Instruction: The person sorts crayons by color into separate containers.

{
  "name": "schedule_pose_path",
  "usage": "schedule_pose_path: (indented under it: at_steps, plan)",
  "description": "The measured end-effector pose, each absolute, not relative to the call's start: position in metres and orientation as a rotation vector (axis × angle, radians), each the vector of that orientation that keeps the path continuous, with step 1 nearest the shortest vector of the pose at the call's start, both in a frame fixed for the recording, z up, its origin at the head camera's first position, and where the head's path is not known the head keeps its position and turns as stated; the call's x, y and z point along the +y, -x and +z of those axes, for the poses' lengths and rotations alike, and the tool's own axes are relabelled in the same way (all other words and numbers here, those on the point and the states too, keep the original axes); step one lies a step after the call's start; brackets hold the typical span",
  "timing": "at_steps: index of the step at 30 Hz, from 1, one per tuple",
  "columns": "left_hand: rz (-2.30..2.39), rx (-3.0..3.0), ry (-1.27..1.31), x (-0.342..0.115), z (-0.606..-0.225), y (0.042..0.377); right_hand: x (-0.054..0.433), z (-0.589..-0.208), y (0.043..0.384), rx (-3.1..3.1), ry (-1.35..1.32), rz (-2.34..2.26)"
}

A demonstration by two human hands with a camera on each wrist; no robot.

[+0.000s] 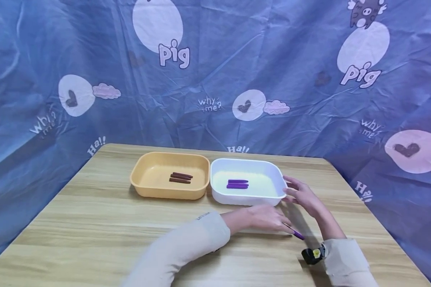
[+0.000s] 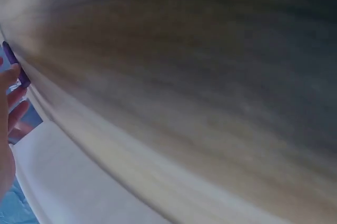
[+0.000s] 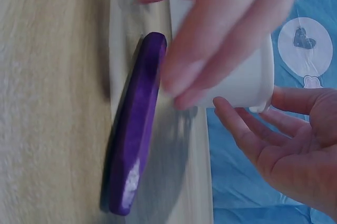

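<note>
My left hand [image 1: 267, 218] reaches across the table toward a loose purple crayon [image 3: 138, 129]. The crayon lies on the wood with a faceted, tapering body. In the right wrist view, the left fingers stretch out at its upper end, thumb and fingers apart and not closed round it. My right hand [image 1: 304, 196] rests its fingers against the right end of a white plastic container [image 1: 249, 200], touching the wall and rim. Several purple crayons [image 1: 238, 186] lie side by side inside that container.
A yellow container [image 1: 169, 193] stands directly left of the white one, with several brown crayons [image 1: 180, 180] in it. Both sit on a wooden table [image 1: 93, 231]. A blue printed cloth [image 1: 208, 71] hangs behind. A small black camera [image 1: 312, 256] is strapped at the right wrist.
</note>
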State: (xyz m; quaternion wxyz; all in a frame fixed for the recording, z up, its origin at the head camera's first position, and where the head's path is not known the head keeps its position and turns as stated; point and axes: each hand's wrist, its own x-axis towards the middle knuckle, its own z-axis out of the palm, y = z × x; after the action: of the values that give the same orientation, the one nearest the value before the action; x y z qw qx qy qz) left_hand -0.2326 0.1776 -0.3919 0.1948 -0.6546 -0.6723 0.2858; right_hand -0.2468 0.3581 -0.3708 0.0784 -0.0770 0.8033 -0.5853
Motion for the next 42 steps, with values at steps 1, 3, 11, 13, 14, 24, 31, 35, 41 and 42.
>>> schedule_pose_path:
  at_steps: [1,3,11,13,14,24,31,35,41,42]
  plan:
    - [0.783,-1.896,1.849,0.179,-0.393,0.233,0.358,-0.371,0.247,2.404,0.23,-1.753]
    - [0.665,-1.893,1.924,0.181,-0.396,0.235,0.358,-0.37,0.247,2.403,0.231,-1.756]
    - [0.633,-1.915,1.932,0.184,-0.397,0.236,0.355,-0.37,0.247,2.398,0.231,-1.74]
    - [0.633,-1.938,1.931,0.185,-0.397,0.235,0.355,-0.37,0.247,2.395,0.23,-1.738]
    - [0.623,-1.953,1.933,0.185,-0.396,0.234,0.355,-0.37,0.247,2.393,0.228,-1.738]
    - [0.534,-1.96,1.914,0.182,-0.385,0.236,0.358,-0.37,0.246,2.397,0.228,-1.733]
    - [0.535,-1.982,1.842,0.167,-0.367,0.242,0.362,-0.37,0.246,2.4,0.23,-1.703]
    - [0.475,-1.958,1.813,0.154,-0.357,0.246,0.363,-0.369,0.246,2.398,0.227,-1.706]
    - [0.379,-1.926,1.783,0.132,-0.341,0.255,0.36,-0.368,0.246,2.382,0.229,-1.714]
    - [0.36,-1.926,1.775,0.129,-0.339,0.258,0.36,-0.368,0.246,2.381,0.228,-1.716]
